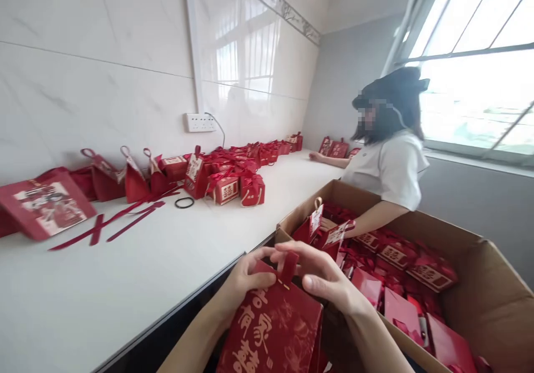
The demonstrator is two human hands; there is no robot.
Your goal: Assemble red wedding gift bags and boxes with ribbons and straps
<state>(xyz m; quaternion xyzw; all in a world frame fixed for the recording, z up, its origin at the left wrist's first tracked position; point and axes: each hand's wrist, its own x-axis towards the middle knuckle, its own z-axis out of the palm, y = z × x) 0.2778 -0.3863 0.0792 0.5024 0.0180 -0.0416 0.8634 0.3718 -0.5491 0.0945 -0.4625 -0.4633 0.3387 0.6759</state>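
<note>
Steadying the red box point(287, 323) at six o'clock, it seems, the left hand point(246, 275) pinches it up top, the right hand point(334, 281) spread around its ribbon loop point(289, 267)!

Bright daylight reaches you from the washed-out window point(475, 97) at two o'clock, glaring off the glossy wall tiles point(246, 61) at twelve; your wide view stretches toward its edges, and the red box point(48, 206) at nine looks soft.

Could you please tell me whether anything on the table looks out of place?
Loose ribbons lie crisscrossed on the table, and a black ring rests near them; both look stray beside the red boxes.
</note>
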